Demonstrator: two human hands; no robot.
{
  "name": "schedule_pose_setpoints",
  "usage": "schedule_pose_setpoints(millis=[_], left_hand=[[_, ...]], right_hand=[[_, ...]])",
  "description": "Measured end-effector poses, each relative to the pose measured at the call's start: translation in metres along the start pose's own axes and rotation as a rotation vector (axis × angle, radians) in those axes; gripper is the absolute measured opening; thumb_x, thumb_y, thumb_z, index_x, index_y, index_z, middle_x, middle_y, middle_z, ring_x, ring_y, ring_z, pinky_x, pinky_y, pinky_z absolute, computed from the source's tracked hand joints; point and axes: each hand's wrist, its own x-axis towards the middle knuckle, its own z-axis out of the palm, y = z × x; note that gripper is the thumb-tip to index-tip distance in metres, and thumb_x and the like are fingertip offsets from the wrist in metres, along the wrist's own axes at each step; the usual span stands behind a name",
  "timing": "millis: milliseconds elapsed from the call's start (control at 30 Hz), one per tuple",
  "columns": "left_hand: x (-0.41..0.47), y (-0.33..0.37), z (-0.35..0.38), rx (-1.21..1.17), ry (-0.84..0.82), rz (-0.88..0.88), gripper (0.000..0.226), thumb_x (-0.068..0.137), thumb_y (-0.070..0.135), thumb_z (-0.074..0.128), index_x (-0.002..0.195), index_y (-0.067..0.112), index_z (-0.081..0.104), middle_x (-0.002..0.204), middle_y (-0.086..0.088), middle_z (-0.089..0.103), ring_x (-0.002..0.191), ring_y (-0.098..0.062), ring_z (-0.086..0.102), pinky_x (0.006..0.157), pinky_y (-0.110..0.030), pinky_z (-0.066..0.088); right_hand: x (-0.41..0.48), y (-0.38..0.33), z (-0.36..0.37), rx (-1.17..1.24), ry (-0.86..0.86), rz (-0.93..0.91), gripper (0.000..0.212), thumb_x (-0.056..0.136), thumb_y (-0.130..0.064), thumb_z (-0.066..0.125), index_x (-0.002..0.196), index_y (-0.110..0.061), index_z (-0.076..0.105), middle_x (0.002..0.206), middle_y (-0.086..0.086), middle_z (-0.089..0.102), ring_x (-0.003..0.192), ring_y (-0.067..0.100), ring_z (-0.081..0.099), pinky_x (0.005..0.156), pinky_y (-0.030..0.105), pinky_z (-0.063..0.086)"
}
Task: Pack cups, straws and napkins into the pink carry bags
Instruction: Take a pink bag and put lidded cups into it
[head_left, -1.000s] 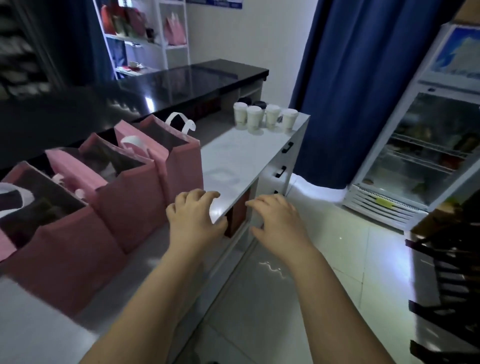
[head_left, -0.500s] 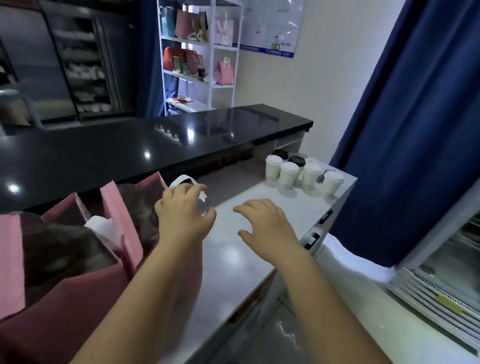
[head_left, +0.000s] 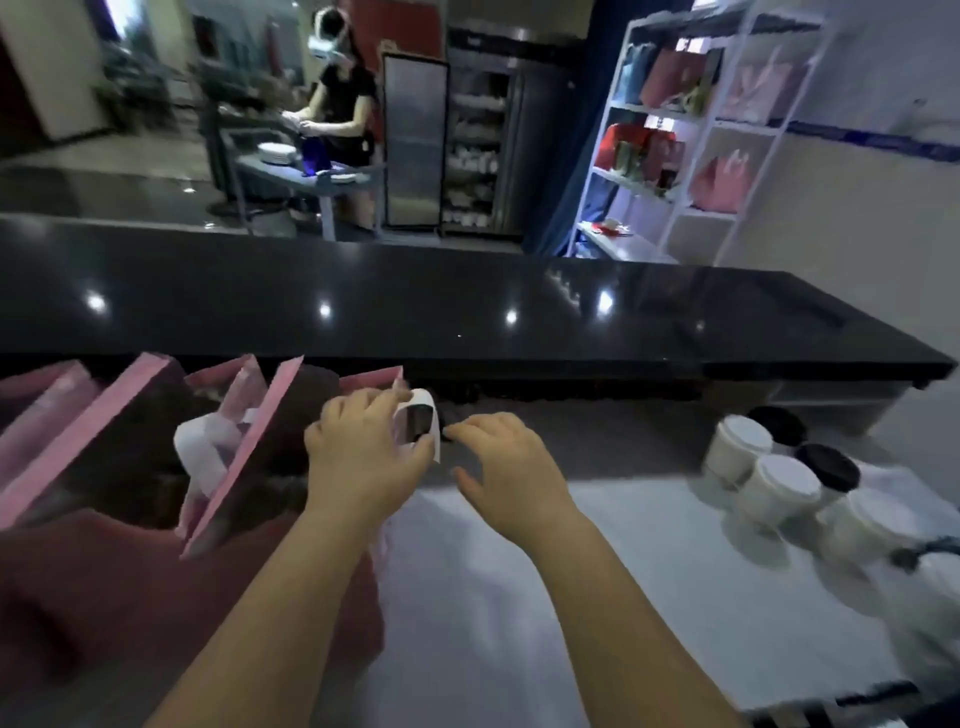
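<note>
Pinches white handle (head_left: 423, 402) of rightmost pink carry bag (head_left: 371, 375) with left hand (head_left: 363, 457); hovers right hand (head_left: 511, 467) just beside, fingers loosely curled, empty. Finds cups (head_left: 779, 488) clustered at right counter (head_left: 571, 597) end, well apart from bags. Risks tipping bag by tugging handle; risks toppling crowded cups on reach.

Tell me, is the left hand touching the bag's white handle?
Touching. The head view shows the left hand with its fingers over the top of the white handle and its thumb pressed on the loop's lower part, pinching it with no gap.
</note>
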Motion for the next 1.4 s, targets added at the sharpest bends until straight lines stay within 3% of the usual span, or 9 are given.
schedule_pose_setpoints(millis=[367,567,700,800,900,1000,1133,1267,1400], left_hand=[[-0.072,0.011,-0.010,0.232,0.164,-0.319,0.055,0.073,0.067,0.066,0.117,0.033,0.063,0.117,0.010,0.063,0.111,-0.021,0.052,0.090,-0.043,0.040],[-0.079,0.015,-0.010,0.301,0.238,-0.315,0.014,0.079,0.042,0.070,0.081,0.029,0.072,0.097,0.011,0.067,0.099,-0.021,0.056,0.084,-0.039,0.036],[-0.090,0.016,-0.011,0.281,0.286,-0.264,0.006,0.073,0.025,0.079,0.074,0.023,0.074,0.091,0.008,0.069,0.093,-0.025,0.060,0.079,-0.040,0.040],[-0.100,0.015,-0.016,0.246,0.280,-0.219,0.006,0.073,0.021,0.081,0.076,0.022,0.076,0.096,0.005,0.070,0.099,-0.027,0.060,0.082,-0.041,0.040],[-0.110,0.009,-0.020,0.190,0.319,-0.212,0.011,0.073,0.025,0.083,0.081,0.023,0.077,0.111,0.000,0.068,0.110,-0.031,0.054,0.088,-0.042,0.037],[-0.124,0.000,-0.017,0.063,0.399,-0.270,0.039,0.068,0.036,0.085,0.104,0.025,0.073,0.128,-0.001,0.057,0.121,-0.026,0.044,0.098,-0.041,0.035],[-0.151,-0.009,-0.010,-0.212,0.451,-0.369,0.072,0.063,0.054,0.078,0.127,0.035,0.053,0.134,0.019,0.042,0.126,-0.004,0.036,0.104,-0.024,0.029],[-0.170,-0.020,-0.004,-0.507,0.417,-0.503,0.054,0.064,0.034,0.087,0.108,0.048,0.058,0.107,0.025,0.061,0.094,-0.001,0.062,0.079,-0.023,0.053],[-0.184,-0.027,-0.001,-0.660,0.408,-0.647,0.036,0.060,0.043,0.085,0.090,0.047,0.065,0.089,0.020,0.071,0.081,-0.002,0.067,0.067,-0.017,0.052]], right_hand=[[0.039,0.037,0.004,0.209,-0.049,-0.282,0.038,0.090,-0.021,0.061,0.128,-0.022,0.056,0.123,-0.006,0.057,0.113,0.017,0.047,0.092,0.035,0.046],[0.086,0.035,0.006,0.278,-0.036,-0.245,0.039,0.095,-0.018,0.051,0.133,-0.026,0.052,0.130,-0.003,0.052,0.115,0.021,0.045,0.094,0.035,0.043],[0.104,0.025,0.017,-0.008,-0.241,-0.295,0.062,0.090,-0.012,0.056,0.143,-0.037,0.035,0.142,0.000,0.041,0.126,0.026,0.037,0.102,0.042,0.038],[0.100,0.026,0.028,-0.042,-0.296,-0.288,0.058,0.089,-0.015,0.058,0.141,-0.034,0.038,0.151,0.005,0.031,0.136,0.030,0.025,0.108,0.045,0.032],[0.085,0.036,0.032,0.064,-0.151,-0.240,0.034,0.090,-0.022,0.060,0.124,-0.023,0.055,0.147,0.005,0.038,0.135,0.027,0.027,0.106,0.042,0.033],[0.064,0.051,0.031,0.136,-0.090,-0.190,0.018,0.092,-0.022,0.058,0.109,-0.016,0.063,0.137,0.001,0.049,0.130,0.024,0.034,0.100,0.037,0.038],[0.026,0.065,0.029,0.356,-0.031,-0.137,0.007,0.090,-0.018,0.064,0.088,-0.023,0.060,0.100,-0.011,0.055,0.099,0.016,0.050,0.075,0.026,0.042],[-0.011,0.064,0.037,0.799,0.050,0.057,0.036,0.087,-0.013,0.068,0.107,-0.040,0.057,0.099,-0.023,0.057,0.092,-0.001,0.058,0.074,0.014,0.049],[-0.030,0.064,0.051,1.035,0.071,0.301,0.038,0.085,-0.006,0.071,0.112,-0.030,0.060,0.099,-0.014,0.067,0.089,-0.001,0.064,0.073,0.016,0.054]])
